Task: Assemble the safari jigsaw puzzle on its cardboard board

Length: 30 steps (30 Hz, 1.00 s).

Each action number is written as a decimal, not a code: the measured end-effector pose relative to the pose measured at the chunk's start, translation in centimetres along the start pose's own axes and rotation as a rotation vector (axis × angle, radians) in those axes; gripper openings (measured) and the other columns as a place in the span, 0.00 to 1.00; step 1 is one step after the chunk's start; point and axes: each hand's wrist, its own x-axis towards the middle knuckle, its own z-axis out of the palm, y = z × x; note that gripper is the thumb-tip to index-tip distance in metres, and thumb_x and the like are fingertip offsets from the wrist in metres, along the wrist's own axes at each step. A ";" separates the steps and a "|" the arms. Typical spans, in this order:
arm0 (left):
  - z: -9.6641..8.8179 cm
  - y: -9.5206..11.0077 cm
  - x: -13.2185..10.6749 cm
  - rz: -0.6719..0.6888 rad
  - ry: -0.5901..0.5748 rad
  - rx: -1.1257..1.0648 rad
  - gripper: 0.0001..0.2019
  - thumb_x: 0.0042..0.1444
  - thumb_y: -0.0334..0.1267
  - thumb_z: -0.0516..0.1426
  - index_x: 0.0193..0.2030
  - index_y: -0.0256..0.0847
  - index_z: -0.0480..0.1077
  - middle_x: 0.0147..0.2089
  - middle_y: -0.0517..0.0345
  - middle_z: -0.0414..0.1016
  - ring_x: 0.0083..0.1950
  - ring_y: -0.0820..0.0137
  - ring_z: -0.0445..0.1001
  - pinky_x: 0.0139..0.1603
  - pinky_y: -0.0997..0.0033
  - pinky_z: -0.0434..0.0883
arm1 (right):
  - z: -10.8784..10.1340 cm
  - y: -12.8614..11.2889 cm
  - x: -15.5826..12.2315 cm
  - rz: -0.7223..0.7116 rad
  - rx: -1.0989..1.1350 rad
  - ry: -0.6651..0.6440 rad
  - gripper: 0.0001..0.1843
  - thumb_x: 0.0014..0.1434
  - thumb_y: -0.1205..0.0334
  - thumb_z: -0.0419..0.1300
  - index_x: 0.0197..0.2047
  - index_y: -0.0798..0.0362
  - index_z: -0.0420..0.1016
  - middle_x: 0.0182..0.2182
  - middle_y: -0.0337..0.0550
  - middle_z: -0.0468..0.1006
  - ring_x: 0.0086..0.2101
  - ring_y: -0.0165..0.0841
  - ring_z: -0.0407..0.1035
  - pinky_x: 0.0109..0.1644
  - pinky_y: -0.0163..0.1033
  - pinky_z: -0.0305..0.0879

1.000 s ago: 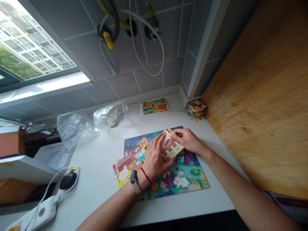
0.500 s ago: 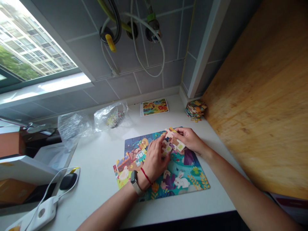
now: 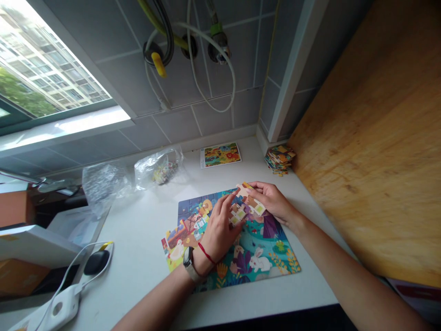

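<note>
Cream jigsaw piece (image 3: 257, 208) touching right hand (image 3: 273, 200), left hand (image 3: 218, 232) just beside

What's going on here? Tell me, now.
A person is handling a jigsaw puzzle on a white countertop. The right hand holds a cluster of cream fence pieces over the puzzle's upper part, and the left hand, with a watch and red string at its wrist, touches them with its fingertips. A stack of loose pieces, a picture card and a plastic bag lie beyond.
</note>
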 end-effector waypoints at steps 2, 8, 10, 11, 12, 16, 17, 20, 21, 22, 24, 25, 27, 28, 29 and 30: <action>0.0 -0.2 0.1 -0.006 0.012 -0.033 0.43 0.60 0.27 0.66 0.77 0.54 0.52 0.69 0.48 0.65 0.67 0.58 0.71 0.69 0.53 0.73 | 0.1 -0.1 -0.1 0.014 0.006 -0.006 0.31 0.51 0.38 0.75 0.47 0.54 0.83 0.37 0.47 0.87 0.34 0.40 0.81 0.35 0.39 0.75; -0.2 -0.6 0.4 0.001 0.051 -0.053 0.40 0.57 0.30 0.71 0.72 0.53 0.60 0.65 0.49 0.65 0.66 0.57 0.72 0.66 0.54 0.76 | 0.0 0.0 -0.2 0.015 -0.008 -0.022 0.30 0.54 0.39 0.74 0.49 0.54 0.83 0.39 0.47 0.87 0.34 0.38 0.80 0.36 0.39 0.76; -0.4 -0.7 0.5 0.008 0.040 -0.045 0.36 0.57 0.30 0.71 0.69 0.52 0.64 0.64 0.49 0.66 0.66 0.56 0.73 0.66 0.52 0.76 | 0.0 0.2 -0.1 0.004 -0.012 -0.049 0.30 0.54 0.39 0.73 0.51 0.54 0.83 0.37 0.46 0.87 0.33 0.37 0.80 0.36 0.38 0.76; -0.4 -0.7 0.6 0.009 0.037 -0.044 0.34 0.57 0.30 0.71 0.67 0.51 0.65 0.64 0.49 0.66 0.65 0.56 0.73 0.66 0.52 0.76 | -0.1 0.4 0.0 0.004 -0.020 -0.071 0.31 0.54 0.39 0.73 0.51 0.54 0.83 0.37 0.46 0.87 0.32 0.37 0.80 0.36 0.38 0.76; -0.4 -0.7 0.6 0.006 0.039 -0.043 0.34 0.56 0.31 0.71 0.66 0.51 0.66 0.63 0.49 0.66 0.65 0.56 0.73 0.65 0.51 0.76 | -0.1 0.5 0.1 0.007 -0.035 -0.100 0.32 0.54 0.38 0.73 0.52 0.54 0.83 0.36 0.46 0.87 0.32 0.37 0.80 0.36 0.39 0.76; -0.3 -0.8 0.5 -0.030 0.080 -0.022 0.36 0.56 0.33 0.72 0.68 0.51 0.63 0.63 0.49 0.65 0.64 0.56 0.73 0.63 0.52 0.78 | -0.4 1.1 0.2 -0.010 -0.175 -0.210 0.29 0.55 0.40 0.73 0.50 0.55 0.84 0.38 0.48 0.88 0.37 0.40 0.81 0.40 0.41 0.77; -0.3 -0.8 0.4 -0.040 0.091 -0.011 0.36 0.56 0.32 0.72 0.68 0.51 0.63 0.64 0.49 0.64 0.64 0.56 0.74 0.63 0.52 0.78 | -0.4 1.2 0.2 -0.024 -0.238 -0.219 0.28 0.54 0.40 0.73 0.48 0.55 0.85 0.38 0.48 0.88 0.37 0.40 0.81 0.41 0.41 0.77; 0.0 -0.7 0.2 -0.033 0.118 0.018 0.36 0.56 0.29 0.71 0.68 0.51 0.63 0.64 0.49 0.63 0.62 0.58 0.75 0.62 0.53 0.78 | -0.4 1.2 -0.1 -0.076 -0.447 -0.186 0.25 0.54 0.43 0.73 0.46 0.54 0.86 0.40 0.49 0.88 0.41 0.45 0.81 0.46 0.44 0.76; 0.1 -0.7 0.2 -0.019 0.123 0.026 0.36 0.56 0.29 0.71 0.68 0.51 0.63 0.64 0.49 0.63 0.61 0.58 0.75 0.62 0.52 0.79 | -0.3 1.1 -0.2 -0.092 -0.499 -0.173 0.24 0.55 0.44 0.73 0.47 0.54 0.87 0.41 0.50 0.88 0.43 0.46 0.81 0.47 0.45 0.76; 0.2 -0.7 0.1 -0.002 0.125 0.034 0.35 0.57 0.29 0.70 0.68 0.51 0.63 0.65 0.48 0.63 0.60 0.58 0.76 0.61 0.52 0.79 | -0.2 1.0 -0.3 -0.101 -0.533 -0.171 0.24 0.55 0.44 0.73 0.47 0.54 0.87 0.42 0.50 0.88 0.44 0.46 0.81 0.48 0.45 0.75; 0.4 -0.8 -0.1 0.038 0.124 0.051 0.33 0.59 0.30 0.69 0.68 0.51 0.63 0.66 0.47 0.63 0.60 0.57 0.76 0.61 0.51 0.80 | -0.1 0.7 -0.6 -0.079 -0.547 -0.208 0.24 0.58 0.42 0.71 0.45 0.55 0.86 0.39 0.49 0.88 0.41 0.45 0.81 0.43 0.43 0.74; 0.5 -0.9 -0.2 0.056 0.118 0.059 0.33 0.60 0.30 0.68 0.68 0.51 0.63 0.67 0.47 0.62 0.61 0.57 0.76 0.61 0.50 0.80 | -0.1 0.5 -0.7 -0.053 -0.529 -0.239 0.24 0.58 0.40 0.70 0.42 0.55 0.86 0.35 0.48 0.87 0.37 0.43 0.80 0.40 0.41 0.73; 0.5 -1.1 -0.3 0.092 0.106 0.067 0.32 0.61 0.29 0.67 0.69 0.51 0.63 0.70 0.45 0.60 0.62 0.57 0.76 0.61 0.50 0.80 | -0.1 0.2 -0.9 -0.007 -0.465 -0.301 0.26 0.58 0.37 0.69 0.35 0.55 0.82 0.29 0.45 0.85 0.31 0.38 0.78 0.35 0.38 0.70; 0.5 -1.2 -0.3 0.104 0.101 0.068 0.33 0.61 0.28 0.67 0.69 0.51 0.62 0.72 0.44 0.59 0.64 0.56 0.75 0.62 0.49 0.79 | 0.0 0.1 -0.9 0.008 -0.423 -0.322 0.26 0.58 0.36 0.69 0.32 0.54 0.80 0.28 0.43 0.84 0.30 0.37 0.76 0.34 0.38 0.69; 0.5 -1.3 -0.3 0.110 0.098 0.064 0.34 0.60 0.29 0.67 0.69 0.51 0.62 0.73 0.44 0.58 0.66 0.55 0.74 0.63 0.48 0.78 | 0.0 0.1 -0.9 0.018 -0.376 -0.331 0.27 0.56 0.35 0.70 0.31 0.54 0.79 0.27 0.43 0.83 0.30 0.36 0.76 0.34 0.38 0.69; 0.5 -1.3 -0.3 0.110 0.097 0.052 0.35 0.59 0.30 0.68 0.70 0.51 0.61 0.75 0.43 0.58 0.69 0.53 0.72 0.65 0.47 0.77 | 0.0 0.1 -0.9 0.026 -0.330 -0.329 0.27 0.55 0.35 0.71 0.32 0.53 0.78 0.27 0.42 0.83 0.30 0.36 0.76 0.34 0.38 0.69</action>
